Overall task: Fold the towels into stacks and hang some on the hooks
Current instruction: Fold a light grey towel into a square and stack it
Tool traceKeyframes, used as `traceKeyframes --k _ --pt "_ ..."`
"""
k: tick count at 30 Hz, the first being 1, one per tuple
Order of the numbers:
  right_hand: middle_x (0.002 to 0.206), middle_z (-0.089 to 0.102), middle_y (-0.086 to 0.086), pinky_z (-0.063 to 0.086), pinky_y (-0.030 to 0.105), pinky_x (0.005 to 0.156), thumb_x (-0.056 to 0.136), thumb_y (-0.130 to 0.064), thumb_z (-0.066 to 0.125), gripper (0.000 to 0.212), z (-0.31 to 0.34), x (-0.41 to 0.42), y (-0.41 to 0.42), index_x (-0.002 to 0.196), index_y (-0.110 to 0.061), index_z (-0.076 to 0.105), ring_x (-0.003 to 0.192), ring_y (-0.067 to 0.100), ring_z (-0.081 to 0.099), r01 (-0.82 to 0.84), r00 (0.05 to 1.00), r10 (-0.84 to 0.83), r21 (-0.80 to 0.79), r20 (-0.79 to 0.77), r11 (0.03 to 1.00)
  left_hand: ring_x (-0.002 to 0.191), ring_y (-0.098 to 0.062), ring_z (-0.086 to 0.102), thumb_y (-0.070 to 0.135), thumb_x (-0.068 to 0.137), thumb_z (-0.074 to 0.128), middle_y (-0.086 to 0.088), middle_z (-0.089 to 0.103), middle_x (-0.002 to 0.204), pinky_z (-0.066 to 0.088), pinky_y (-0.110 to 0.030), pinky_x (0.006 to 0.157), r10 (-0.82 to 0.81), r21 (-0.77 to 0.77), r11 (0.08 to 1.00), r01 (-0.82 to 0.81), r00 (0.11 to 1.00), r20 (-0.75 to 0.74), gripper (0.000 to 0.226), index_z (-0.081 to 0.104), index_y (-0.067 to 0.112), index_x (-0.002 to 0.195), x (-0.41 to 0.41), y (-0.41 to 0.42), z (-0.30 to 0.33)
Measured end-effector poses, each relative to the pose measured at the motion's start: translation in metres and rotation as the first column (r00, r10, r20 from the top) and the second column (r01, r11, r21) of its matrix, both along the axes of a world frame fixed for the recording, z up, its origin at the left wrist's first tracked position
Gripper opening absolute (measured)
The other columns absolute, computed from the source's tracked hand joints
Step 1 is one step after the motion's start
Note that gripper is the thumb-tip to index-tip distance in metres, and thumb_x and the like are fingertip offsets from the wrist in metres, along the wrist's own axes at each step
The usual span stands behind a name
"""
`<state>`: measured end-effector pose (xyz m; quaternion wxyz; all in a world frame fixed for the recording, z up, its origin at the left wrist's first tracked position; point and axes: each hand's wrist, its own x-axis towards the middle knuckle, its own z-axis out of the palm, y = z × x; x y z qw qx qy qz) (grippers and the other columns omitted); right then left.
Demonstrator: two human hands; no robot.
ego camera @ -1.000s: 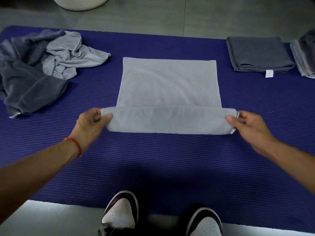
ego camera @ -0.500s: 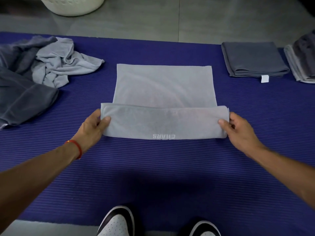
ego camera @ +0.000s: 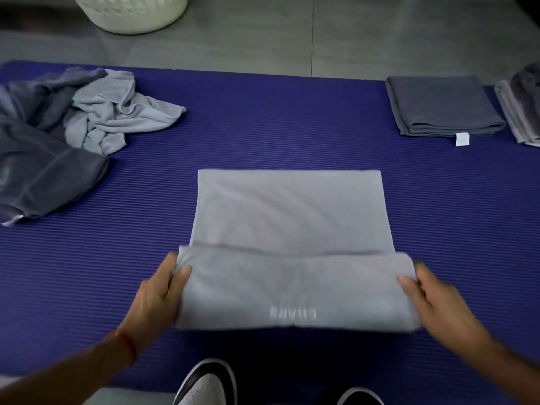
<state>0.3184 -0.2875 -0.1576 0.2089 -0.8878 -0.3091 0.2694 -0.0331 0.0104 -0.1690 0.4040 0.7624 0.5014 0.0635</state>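
Observation:
A light grey towel (ego camera: 287,211) lies flat on the blue mat (ego camera: 263,127), its near part lifted and folded over toward the far edge. My left hand (ego camera: 157,296) pinches the left end of that fold, thumb on top. The right end is pinched the same way by my right hand (ego camera: 432,299). Pale lettering shows on the folded flap. A crumpled light grey towel (ego camera: 117,115) and a dark grey towel (ego camera: 38,168) lie heaped at the left. A folded dark grey towel (ego camera: 441,106) with a white tag sits at the far right.
Another folded stack (ego camera: 523,112) is cut off by the right edge. A white laundry basket (ego camera: 131,10) stands on the grey tiled floor beyond the mat. My two shoes (ego camera: 204,387) show at the bottom, at the mat's near edge.
The fold held by both hands has grown wider as more towel is turned over, and lettering now shows on it. The camera has tilted, so everything sits lower in view.

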Motion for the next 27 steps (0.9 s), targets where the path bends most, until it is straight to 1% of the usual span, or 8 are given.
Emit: traceKeyframes --k 4,7,11,17,22,23,25,27 --pt "0.078 0.069 -0.002 0.051 0.038 0.065 0.103 -0.037 0.049 0.014 0.007 -0.009 -0.017 0.094 -0.026 0.051 0.071 0.013 0.065 0.038 0.993 -0.049 -0.093 -0.110 0.995 0.089 -0.022 0.068 0.070 0.085 0.038 0.006 0.071 0.089 0.048 -0.050 0.084 0.026 -0.062 0.998 -0.029 0.998 -0.049 0.055 0.054 0.022 0.108 -0.021 -0.018 0.000" --pt "0.083 0.069 0.001 0.052 0.047 0.069 0.100 -0.042 0.047 0.026 0.016 0.014 0.017 0.101 -0.017 0.056 0.075 0.021 0.066 0.070 0.997 -0.069 0.057 -0.015 0.996 0.080 -0.015 0.066 0.057 0.097 0.045 0.004 0.069 0.086 0.048 -0.046 0.076 0.023 0.034 0.999 -0.024 1.000 0.008 0.039 0.054 0.020 0.104 0.007 0.008 0.010" --pt "0.086 0.067 0.005 0.052 0.044 0.070 0.104 -0.038 0.052 0.029 0.008 0.065 0.083 0.098 -0.010 0.059 0.077 0.026 0.063 0.073 0.993 -0.087 0.163 0.079 0.984 0.080 -0.016 0.064 0.042 0.104 0.050 0.000 0.067 0.086 0.049 -0.042 0.073 -0.030 0.152 0.988 0.025 0.999 0.030 0.023 0.055 0.019 0.104 0.057 0.076 0.008" --pt "0.097 0.064 0.012 0.038 0.036 0.068 0.106 -0.034 0.050 0.029 -0.035 0.107 0.132 0.092 -0.010 0.056 0.085 0.029 0.056 -0.016 0.994 0.029 -0.132 0.101 0.991 0.087 -0.033 0.068 0.039 0.097 0.062 -0.010 0.071 0.090 0.057 -0.048 0.084 0.002 0.009 1.000 0.000 0.984 -0.179 0.029 0.065 0.011 0.094 0.095 0.136 -0.033" --pt "0.084 0.065 0.008 0.045 0.036 0.061 0.100 -0.046 0.057 0.035 -0.031 0.109 0.131 0.087 -0.014 0.057 0.078 0.027 0.061 0.067 0.991 -0.045 -0.167 0.128 0.984 0.081 -0.031 0.071 0.035 0.095 0.067 -0.010 0.070 0.102 0.058 -0.037 0.063 0.066 -0.083 0.994 -0.077 0.990 -0.126 0.028 0.056 0.011 0.106 0.093 0.138 -0.029" --pt "0.085 0.066 0.007 0.051 0.038 0.065 0.098 -0.052 0.057 0.038 -0.031 0.107 0.130 0.090 -0.015 0.058 0.080 0.028 0.063 0.090 0.988 -0.067 -0.167 0.141 0.982 0.083 -0.033 0.070 0.036 0.096 0.065 -0.010 0.069 0.104 0.054 -0.037 0.064 0.077 -0.022 0.996 -0.081 0.989 -0.129 0.030 0.052 0.013 0.110 0.093 0.133 -0.025" --pt "0.087 0.066 0.006 0.056 0.044 0.072 0.093 -0.068 0.049 0.051 -0.031 0.101 0.127 0.094 -0.017 0.059 0.082 0.030 0.063 0.146 0.979 -0.114 -0.190 0.169 0.971 0.092 -0.038 0.064 0.040 0.100 0.052 -0.012 0.063 0.113 0.048 -0.042 0.073 -0.021 0.287 0.955 0.080 0.979 -0.202 0.032 0.046 0.015 0.120 0.092 0.119 -0.022" --pt "0.088 0.064 0.006 0.055 0.045 0.073 0.093 -0.072 0.038 0.057 -0.029 0.092 0.121 0.094 -0.018 0.058 0.084 0.032 0.063 0.178 0.971 -0.132 -0.238 0.197 0.955 0.111 -0.041 0.057 0.044 0.099 0.040 -0.015 0.050 0.137 0.048 -0.053 0.086 -0.229 0.563 0.709 0.424 0.894 -0.385 0.047 0.044 0.015 0.135 0.090 0.100 -0.020"
